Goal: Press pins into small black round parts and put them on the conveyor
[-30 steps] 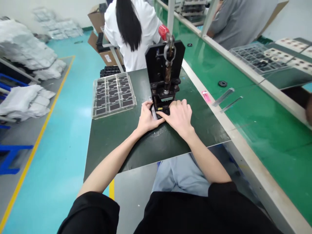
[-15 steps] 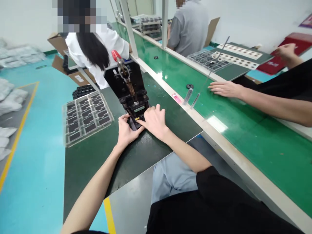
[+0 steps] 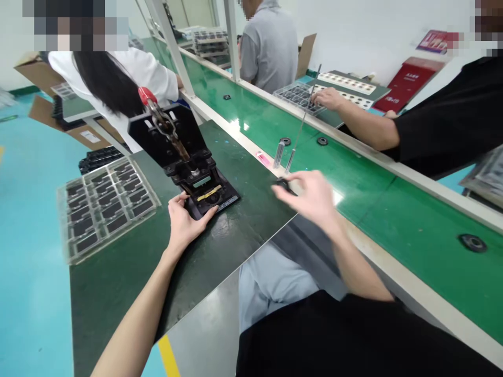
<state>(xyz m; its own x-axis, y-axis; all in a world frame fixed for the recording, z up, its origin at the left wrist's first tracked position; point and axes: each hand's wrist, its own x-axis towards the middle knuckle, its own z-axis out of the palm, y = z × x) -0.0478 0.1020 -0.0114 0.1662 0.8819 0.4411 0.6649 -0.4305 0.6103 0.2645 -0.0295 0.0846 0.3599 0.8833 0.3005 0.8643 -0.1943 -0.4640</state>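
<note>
- Leftmost, a clear compartment tray (image 3: 115, 232) filled with flat black pieces lies along the left edge of the dark green bench (image 3: 118, 293), reaching toward the far edge.
- Next comes the left hand (image 3: 186, 222), closed around the left corner of a toggle-clamp fixture's base, thumb along its front side.
- The toggle-clamp fixture (image 3: 183, 152) stands well back from the bench's front edge; its red grip (image 3: 147, 96) points up, and a yellow strip (image 3: 209, 193) crosses the base below the plunger.
- Near the bench's right edge, a pink item (image 3: 262, 158) rests on the pale rail, with two narrow translucent strips just beside it.
- By the front right corner, the right hand (image 3: 312, 199), motion-blurred, is raised with thumb and fingers pinching a small black part (image 3: 282, 183); its exact shape is hard to tell.
- Beyond the rail, black rings (image 3: 322, 141) lie apart on the green conveyor (image 3: 412, 225).
- Across it, a co-worker's hand (image 3: 328, 98) hovers at another compartment tray (image 3: 281, 95); whether it touches is unclear.
</note>
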